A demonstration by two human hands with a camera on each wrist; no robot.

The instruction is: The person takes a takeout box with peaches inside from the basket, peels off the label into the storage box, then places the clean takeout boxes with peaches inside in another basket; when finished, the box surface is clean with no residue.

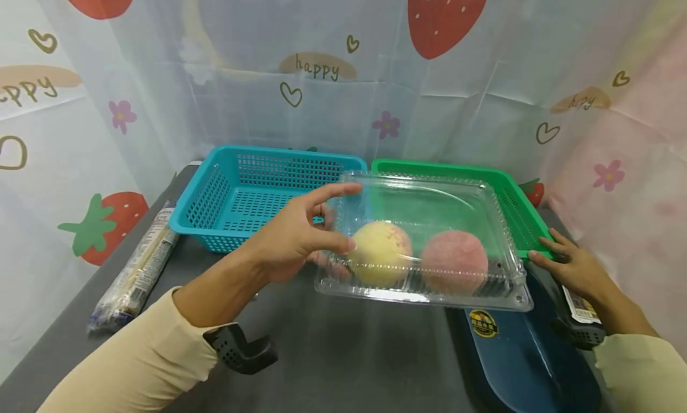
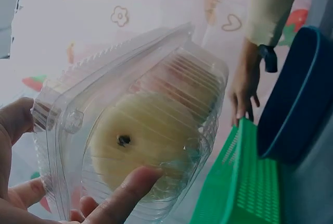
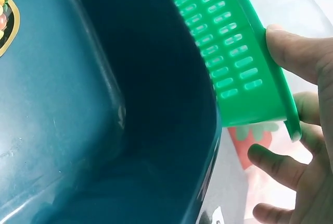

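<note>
Our clear box (image 1: 429,234) is up in the air, over the front edge of the green basket (image 1: 515,204) and above the desk (image 1: 333,347). It has two round fruits inside, a yellow one (image 1: 380,252) and a pink one (image 1: 454,261). We think the box is light, thin and bendy, and a bit slippery, so it could pop open or squash. Our left hand (image 1: 292,237) pinches its left end, thumb on top and fingers below. Holding both ends looks safer. Our right hand (image 1: 571,264) rests with loose fingers on the green basket's corner, beside a dark blue tub (image 1: 515,359). A blue basket (image 1: 252,192) sits behind.
</note>
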